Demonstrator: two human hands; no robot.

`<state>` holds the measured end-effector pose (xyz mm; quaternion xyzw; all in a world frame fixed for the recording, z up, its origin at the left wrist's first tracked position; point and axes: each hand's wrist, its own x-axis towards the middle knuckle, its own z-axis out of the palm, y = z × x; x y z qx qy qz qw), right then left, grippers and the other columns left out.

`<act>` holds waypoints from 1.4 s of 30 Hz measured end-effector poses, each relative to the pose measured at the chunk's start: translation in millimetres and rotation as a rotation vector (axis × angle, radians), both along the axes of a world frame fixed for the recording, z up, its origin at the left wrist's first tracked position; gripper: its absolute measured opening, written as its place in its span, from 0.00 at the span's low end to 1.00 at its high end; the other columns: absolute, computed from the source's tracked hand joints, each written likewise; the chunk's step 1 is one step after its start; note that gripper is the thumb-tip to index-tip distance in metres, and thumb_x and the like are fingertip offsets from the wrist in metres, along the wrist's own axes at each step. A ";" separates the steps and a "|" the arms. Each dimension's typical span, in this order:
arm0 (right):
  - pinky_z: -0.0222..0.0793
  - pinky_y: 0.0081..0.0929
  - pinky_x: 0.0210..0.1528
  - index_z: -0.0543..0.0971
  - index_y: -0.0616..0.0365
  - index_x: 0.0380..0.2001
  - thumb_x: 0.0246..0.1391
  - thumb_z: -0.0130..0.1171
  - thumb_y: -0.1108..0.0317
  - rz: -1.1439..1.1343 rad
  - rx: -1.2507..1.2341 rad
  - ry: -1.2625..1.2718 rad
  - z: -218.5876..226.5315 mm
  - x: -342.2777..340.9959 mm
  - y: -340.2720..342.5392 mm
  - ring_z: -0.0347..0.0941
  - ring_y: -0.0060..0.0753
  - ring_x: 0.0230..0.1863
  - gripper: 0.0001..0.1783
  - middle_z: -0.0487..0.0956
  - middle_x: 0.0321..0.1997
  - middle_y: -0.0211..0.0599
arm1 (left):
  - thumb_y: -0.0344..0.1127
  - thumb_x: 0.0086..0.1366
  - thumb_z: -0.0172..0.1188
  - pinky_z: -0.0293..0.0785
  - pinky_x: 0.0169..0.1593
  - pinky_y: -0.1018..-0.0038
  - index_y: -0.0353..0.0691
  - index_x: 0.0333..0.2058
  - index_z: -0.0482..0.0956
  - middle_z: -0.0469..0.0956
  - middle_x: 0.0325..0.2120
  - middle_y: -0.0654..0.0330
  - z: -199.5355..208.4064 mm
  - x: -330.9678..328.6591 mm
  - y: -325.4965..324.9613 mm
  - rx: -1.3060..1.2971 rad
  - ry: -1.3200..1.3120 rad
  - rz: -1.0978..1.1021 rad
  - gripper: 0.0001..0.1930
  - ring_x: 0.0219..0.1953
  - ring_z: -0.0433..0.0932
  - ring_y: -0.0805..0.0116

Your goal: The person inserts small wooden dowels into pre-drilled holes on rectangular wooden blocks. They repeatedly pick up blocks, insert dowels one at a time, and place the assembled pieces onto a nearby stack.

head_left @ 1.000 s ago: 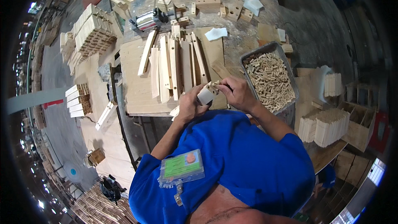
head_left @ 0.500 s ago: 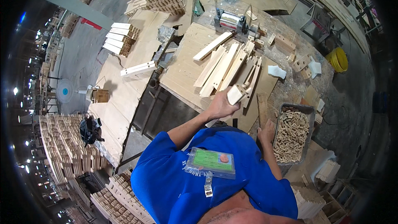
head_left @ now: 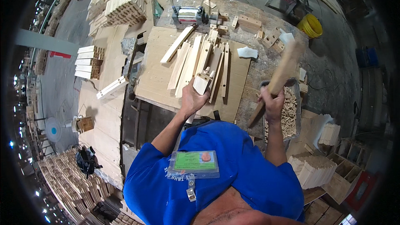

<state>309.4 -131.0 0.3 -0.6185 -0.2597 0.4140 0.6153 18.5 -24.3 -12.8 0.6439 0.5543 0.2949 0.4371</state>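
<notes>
My left hand (head_left: 193,99) is closed around a pale wooden rail (head_left: 201,84), its end tilted up with dowels standing in it. In my right hand (head_left: 273,104) is a wooden club (head_left: 281,73), gripped near its lower part, its thick far end raised and blurred. The club hangs over a grey tray (head_left: 298,118) of short wooden dowels (head_left: 288,118), partly hiding it. Beyond my left hand, several loose wooden rails (head_left: 189,64) lie on a cardboard sheet (head_left: 150,73), some with holes drilled in them.
A metal clamp-like device (head_left: 188,15) stands at the table's far side, near drilled wood blocks (head_left: 250,23). White scraps (head_left: 247,52) lie to the right, with a yellow bucket (head_left: 309,26) beyond. Stacked rails (head_left: 89,61) sit on the left-hand table.
My right hand has picked the club off the table beside the tray and swung it upward. My left hand still holds the rail. The whole view has shifted as my head turned.
</notes>
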 end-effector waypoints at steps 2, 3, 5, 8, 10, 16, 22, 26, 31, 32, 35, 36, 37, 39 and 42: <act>0.78 0.35 0.39 0.76 0.62 0.45 0.53 0.68 0.73 -0.104 0.039 -0.102 3.4 -13.7 4.4 0.82 0.35 0.36 0.17 0.81 0.33 0.32 | 0.34 0.54 0.72 0.84 0.45 0.59 0.31 0.47 0.82 0.87 0.35 0.42 -2.7 6.8 1.9 0.091 0.005 -0.021 0.22 0.40 0.89 0.48; 0.78 0.34 0.38 0.76 0.61 0.44 0.53 0.68 0.74 -0.151 0.058 -0.150 5.6 -17.5 5.7 0.81 0.34 0.35 0.16 0.80 0.33 0.30 | 0.34 0.54 0.72 0.83 0.46 0.59 0.32 0.48 0.82 0.88 0.36 0.42 -5.6 7.7 3.4 0.085 0.012 -0.058 0.22 0.41 0.89 0.48; 0.78 0.34 0.38 0.76 0.62 0.44 0.53 0.69 0.73 0.143 0.004 -0.699 12.1 -15.3 5.0 0.82 0.34 0.36 0.17 0.80 0.33 0.29 | 0.34 0.54 0.73 0.83 0.47 0.59 0.32 0.48 0.82 0.88 0.36 0.42 -8.0 8.1 6.1 0.068 0.030 -0.115 0.23 0.41 0.90 0.49; 0.78 0.36 0.38 0.76 0.61 0.45 0.53 0.69 0.74 0.383 -0.038 -1.147 26.6 -8.7 4.5 0.81 0.35 0.35 0.17 0.80 0.32 0.29 | 0.32 0.53 0.73 0.83 0.48 0.58 0.33 0.49 0.82 0.87 0.37 0.42 -15.5 3.7 -4.7 0.139 -0.036 -0.070 0.23 0.42 0.89 0.45; 0.78 0.39 0.37 0.76 0.60 0.43 0.54 0.66 0.75 0.121 0.011 -0.491 35.7 3.7 9.3 0.80 0.37 0.32 0.14 0.80 0.32 0.33 | 0.31 0.53 0.73 0.83 0.48 0.57 0.34 0.51 0.82 0.87 0.38 0.41 -14.0 1.2 -7.6 0.158 -0.052 -0.053 0.24 0.43 0.88 0.44; 0.79 0.47 0.41 0.75 0.57 0.44 0.50 0.67 0.72 0.366 -0.099 -1.153 -9.1 -19.3 -4.9 0.85 0.54 0.37 0.18 0.83 0.36 0.47 | 0.32 0.55 0.72 0.83 0.48 0.58 0.36 0.51 0.82 0.87 0.38 0.42 -7.5 11.3 0.7 0.047 0.015 -0.104 0.23 0.44 0.88 0.42; 0.80 0.52 0.49 0.76 0.56 0.53 0.47 0.68 0.68 0.055 -0.167 -0.629 -19.5 -19.8 -11.8 0.82 0.69 0.48 0.27 0.83 0.45 0.62 | 0.31 0.55 0.70 0.83 0.49 0.59 0.34 0.50 0.81 0.87 0.39 0.41 -8.1 13.5 1.6 -0.021 0.008 -0.075 0.22 0.46 0.88 0.44; 0.80 0.53 0.52 0.74 0.64 0.53 0.49 0.69 0.67 0.249 -0.310 -0.896 -21.4 -28.7 -11.4 0.82 0.69 0.48 0.28 0.83 0.44 0.65 | 0.30 0.55 0.70 0.83 0.52 0.61 0.33 0.52 0.81 0.87 0.40 0.42 -12.4 23.1 13.6 0.005 0.016 -0.101 0.24 0.47 0.89 0.48; 0.79 0.56 0.49 0.72 0.61 0.57 0.51 0.70 0.64 0.055 -0.374 -0.692 -50.4 -17.9 -20.9 0.83 0.69 0.46 0.32 0.84 0.44 0.64 | 0.33 0.55 0.70 0.83 0.47 0.63 0.31 0.49 0.81 0.88 0.37 0.45 -30.4 23.5 46.4 0.031 -0.031 -0.071 0.22 0.41 0.89 0.55; 0.79 0.57 0.50 0.71 0.60 0.59 0.51 0.71 0.61 0.036 -0.470 -0.679 -57.2 -14.6 -24.9 0.83 0.68 0.47 0.34 0.85 0.44 0.64 | 0.33 0.56 0.70 0.83 0.46 0.63 0.30 0.47 0.82 0.88 0.35 0.45 -33.4 19.8 57.9 -0.074 0.004 -0.062 0.21 0.39 0.89 0.56; 0.79 0.55 0.52 0.71 0.61 0.59 0.51 0.72 0.56 0.163 -0.617 -0.745 -91.2 -4.7 -45.2 0.84 0.66 0.48 0.36 0.85 0.45 0.63 | 0.35 0.57 0.71 0.83 0.44 0.63 0.28 0.41 0.84 0.88 0.31 0.47 -27.3 40.7 93.5 -0.057 0.033 -0.075 0.17 0.35 0.88 0.61; 0.79 0.55 0.53 0.70 0.61 0.60 0.51 0.72 0.54 0.281 -0.683 -0.741 -97.0 -6.7 -44.6 0.83 0.66 0.49 0.37 0.85 0.46 0.62 | 0.35 0.57 0.72 0.82 0.43 0.63 0.28 0.41 0.85 0.88 0.30 0.48 -36.5 31.3 110.3 -0.034 0.049 -0.057 0.17 0.34 0.87 0.62; 0.79 0.55 0.54 0.70 0.60 0.61 0.51 0.72 0.53 0.399 -0.749 -0.738 -101.9 -9.3 -41.2 0.83 0.66 0.50 0.39 0.85 0.47 0.62 | 0.36 0.57 0.73 0.82 0.43 0.63 0.28 0.41 0.85 0.88 0.30 0.49 -47.9 27.9 120.6 -0.013 0.059 -0.039 0.17 0.33 0.87 0.62; 0.78 0.56 0.55 0.71 0.58 0.60 0.51 0.72 0.52 0.427 -0.868 -0.728 -120.5 -12.1 -57.4 0.82 0.66 0.51 0.38 0.85 0.47 0.61 | 0.37 0.59 0.74 0.82 0.45 0.63 0.28 0.46 0.85 0.88 0.35 0.49 -33.8 57.5 121.0 0.099 -0.004 -0.082 0.20 0.37 0.87 0.60; 0.77 0.58 0.56 0.75 0.56 0.58 0.53 0.70 0.57 0.347 -0.821 -0.754 -137.3 -26.9 -68.5 0.82 0.64 0.51 0.31 0.85 0.46 0.58 | 0.47 0.63 0.77 0.80 0.39 0.72 0.31 0.52 0.80 0.85 0.33 0.55 -25.8 47.6 128.2 0.217 0.118 -0.035 0.28 0.36 0.84 0.69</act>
